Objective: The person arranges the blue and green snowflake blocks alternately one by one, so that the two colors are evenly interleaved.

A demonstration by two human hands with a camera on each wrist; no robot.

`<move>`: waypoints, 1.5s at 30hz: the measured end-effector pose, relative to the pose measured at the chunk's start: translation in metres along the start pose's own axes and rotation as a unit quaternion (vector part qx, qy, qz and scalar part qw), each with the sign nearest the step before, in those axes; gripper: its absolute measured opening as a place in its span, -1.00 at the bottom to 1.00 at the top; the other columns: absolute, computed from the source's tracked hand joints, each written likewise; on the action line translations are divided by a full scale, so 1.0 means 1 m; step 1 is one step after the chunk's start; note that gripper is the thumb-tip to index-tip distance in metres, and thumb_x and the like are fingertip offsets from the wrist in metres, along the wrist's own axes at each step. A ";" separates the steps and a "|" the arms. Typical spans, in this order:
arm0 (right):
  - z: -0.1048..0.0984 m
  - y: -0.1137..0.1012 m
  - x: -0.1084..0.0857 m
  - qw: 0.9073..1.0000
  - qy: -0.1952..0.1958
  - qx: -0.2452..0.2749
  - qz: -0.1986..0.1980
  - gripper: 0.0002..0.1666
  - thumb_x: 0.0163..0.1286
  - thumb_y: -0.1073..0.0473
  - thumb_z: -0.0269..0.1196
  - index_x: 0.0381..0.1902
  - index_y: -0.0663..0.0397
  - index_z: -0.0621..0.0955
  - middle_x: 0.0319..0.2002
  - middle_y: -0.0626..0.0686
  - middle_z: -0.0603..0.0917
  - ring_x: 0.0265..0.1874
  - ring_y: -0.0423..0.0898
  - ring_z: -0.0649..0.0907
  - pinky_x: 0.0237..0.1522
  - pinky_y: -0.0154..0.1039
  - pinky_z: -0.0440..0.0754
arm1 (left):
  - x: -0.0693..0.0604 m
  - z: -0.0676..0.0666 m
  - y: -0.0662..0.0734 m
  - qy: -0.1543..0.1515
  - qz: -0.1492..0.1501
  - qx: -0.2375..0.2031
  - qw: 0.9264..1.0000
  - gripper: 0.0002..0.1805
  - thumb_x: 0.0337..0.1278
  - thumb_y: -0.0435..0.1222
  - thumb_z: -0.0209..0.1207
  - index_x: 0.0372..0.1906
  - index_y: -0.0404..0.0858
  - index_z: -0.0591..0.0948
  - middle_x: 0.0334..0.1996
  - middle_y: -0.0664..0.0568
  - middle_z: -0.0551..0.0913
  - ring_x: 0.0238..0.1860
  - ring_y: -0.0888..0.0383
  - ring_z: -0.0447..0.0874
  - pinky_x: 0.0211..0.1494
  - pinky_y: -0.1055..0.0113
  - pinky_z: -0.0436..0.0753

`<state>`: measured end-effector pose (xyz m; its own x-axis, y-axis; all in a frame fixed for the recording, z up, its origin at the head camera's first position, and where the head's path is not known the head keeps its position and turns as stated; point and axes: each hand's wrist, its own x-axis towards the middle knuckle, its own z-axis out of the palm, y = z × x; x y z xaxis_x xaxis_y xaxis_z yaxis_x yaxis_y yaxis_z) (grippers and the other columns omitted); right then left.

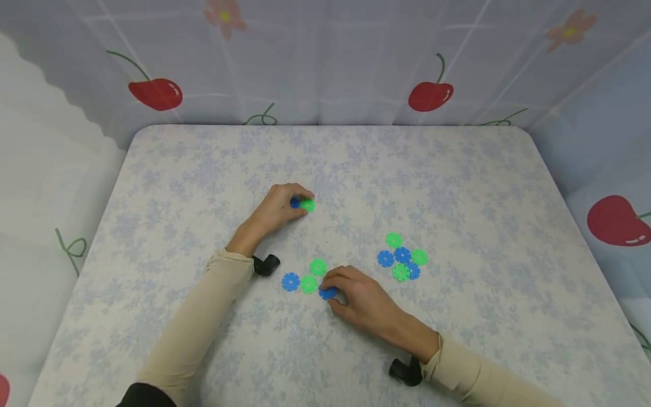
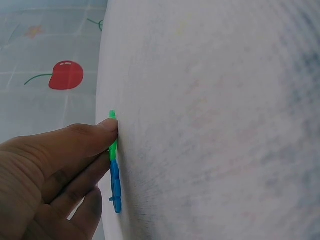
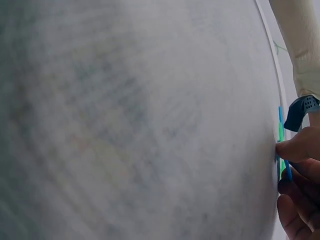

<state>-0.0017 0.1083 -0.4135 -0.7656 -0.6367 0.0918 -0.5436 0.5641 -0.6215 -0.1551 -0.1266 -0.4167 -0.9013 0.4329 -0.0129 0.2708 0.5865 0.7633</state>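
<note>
Both hands clamped. L hand [image 1: 281,200] pinches a green disc [image 2: 113,150] btwn thumb & fingers; a blue disc [image 2: 116,187] sits in line w/ it, palm side, looks joined edge to edge. R hand [image 1: 366,299] pinches a 2nd blue disc [image 1: 328,293] by thumb & fingertips.

Loc: L pair is at/just over the table [image 1: 478,186], beyond the other discs; can't tell if it touches. R disc is at the right end of the nearer-left group, just beside a green one [image 1: 308,284]; can't confirm contact or link.

Progress, my read: partway at most. Done = 1 green/blue pair, apparently joined. Left = R-hand disc, prob not joined yet, plus whatever's loose on the table. Right-hand group is bunched, some edges touching or overlapping; linked or not, can't tell from here.

Count: L hand 1 green + 1 blue. Nearer-left group 2 green + 2 blue, incl. R-hand one. Right-hand group 3 green (e.g. top one [image 1: 394,240]) + 3 blue (e.g. leftmost [image 1: 385,259]). Total 6 green, 6 blue.
</note>
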 end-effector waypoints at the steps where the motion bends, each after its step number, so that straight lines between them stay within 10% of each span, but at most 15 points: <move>1: 0.000 0.001 0.000 1.000 0.000 0.010 0.002 -0.72 0.21 0.29 0.41 -0.09 0.05 0.70 0.02 -0.05 0.62 0.07 -0.12 0.58 0.07 -0.22 0.61 | 0.000 0.000 0.000 -0.001 0.000 0.000 1.000 -0.61 0.11 -0.45 0.36 0.09 -0.35 0.66 0.08 -0.14 0.65 0.13 -0.06 0.57 0.19 0.12 0.55; 45: -0.007 0.032 0.038 0.981 0.101 0.126 0.110 -0.81 0.25 0.27 0.38 -0.15 0.02 0.73 -0.13 -0.11 0.68 -0.43 -0.21 0.56 -0.36 -0.30 0.59 | 0.003 -0.003 0.005 -0.016 -0.006 0.016 1.000 -0.63 0.13 -0.46 0.33 0.08 -0.38 0.66 0.08 -0.16 0.65 0.09 -0.04 0.59 0.18 0.13 0.55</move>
<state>-0.0508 0.1063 -0.4245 -0.9213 -0.3822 0.0710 -0.2748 0.5112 -0.8144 -0.1573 -0.1246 -0.4106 -0.8934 0.4472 -0.0429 0.2715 0.6137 0.7414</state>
